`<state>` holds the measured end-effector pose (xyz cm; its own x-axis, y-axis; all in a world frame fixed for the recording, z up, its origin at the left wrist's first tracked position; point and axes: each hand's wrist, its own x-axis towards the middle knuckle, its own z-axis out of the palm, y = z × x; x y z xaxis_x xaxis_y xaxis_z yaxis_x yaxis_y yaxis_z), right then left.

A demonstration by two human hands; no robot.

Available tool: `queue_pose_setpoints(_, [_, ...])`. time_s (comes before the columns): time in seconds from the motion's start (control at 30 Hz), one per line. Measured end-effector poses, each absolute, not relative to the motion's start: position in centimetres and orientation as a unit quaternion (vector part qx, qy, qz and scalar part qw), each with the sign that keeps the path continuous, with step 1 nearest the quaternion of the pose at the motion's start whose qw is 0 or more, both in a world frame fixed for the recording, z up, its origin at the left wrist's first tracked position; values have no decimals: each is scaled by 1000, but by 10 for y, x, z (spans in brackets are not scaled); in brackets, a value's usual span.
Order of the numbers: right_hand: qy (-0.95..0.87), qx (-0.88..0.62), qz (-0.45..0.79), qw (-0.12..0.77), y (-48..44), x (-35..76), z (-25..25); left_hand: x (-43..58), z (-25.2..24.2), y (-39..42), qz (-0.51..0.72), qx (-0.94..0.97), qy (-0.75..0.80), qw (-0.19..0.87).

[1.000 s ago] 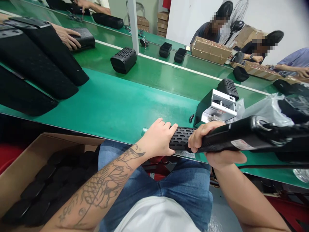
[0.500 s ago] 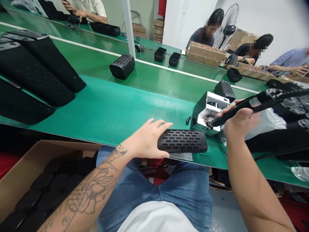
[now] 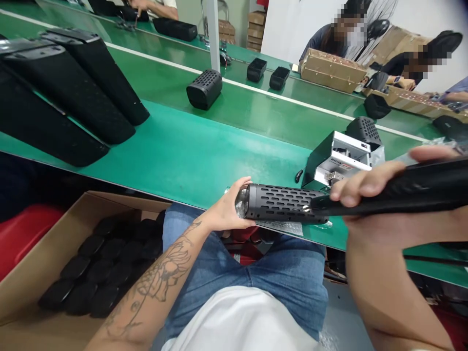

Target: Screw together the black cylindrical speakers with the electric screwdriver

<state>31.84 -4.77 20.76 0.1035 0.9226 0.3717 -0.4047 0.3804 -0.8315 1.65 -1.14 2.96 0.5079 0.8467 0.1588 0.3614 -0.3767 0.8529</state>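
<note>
A black slotted speaker housing point(image 3: 272, 200) lies lengthwise at the near edge of the green bench. My left hand point(image 3: 228, 208) is closed round its left end, thumb on the near side and fingers on the far side. In my right hand point(image 3: 369, 183) is a black electric screwdriver point(image 3: 417, 187), held nearly level. Its tip is over the slotted face of the housing, toward the right end; whether it touches cannot be made out. Just behind stands a white and black screw feeder point(image 3: 340, 158), with a small black piece point(image 3: 299, 175) beside it.
Large black speaker bodies point(image 3: 84, 92) lean at the left. Another slotted housing point(image 3: 204, 89) sits farther back, and one more point(image 3: 363, 130) behind the feeder. A carton point(image 3: 84, 204) of black parts is below the bench at left. Co-workers sit across the line.
My right hand has brought the screwdriver from the screw feeder leftward and down over the housing. My left hand has closed round the housing's left end. The view has shifted.
</note>
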Motion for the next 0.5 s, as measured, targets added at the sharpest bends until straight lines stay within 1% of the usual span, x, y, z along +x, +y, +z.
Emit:
queue_pose_setpoints(0.03, [-511, -283, 462, 668, -52, 299, 211, 17, 30, -11, 302, 778, 390, 390])
queue_pose_setpoints(0.1, [-528, -276, 434, 676, -56, 261, 212, 18, 32, -10, 296, 788, 388, 375])
queue_pose_setpoints(0.2, [-526, -279, 439, 672, -52, 224, 205, 20, 33, -11, 300, 793, 385, 363])
queue_pose_setpoints(0.5, [-584, -252, 399, 660, -40, 210, 175, 22, 32, -11, 320, 778, 377, 387])
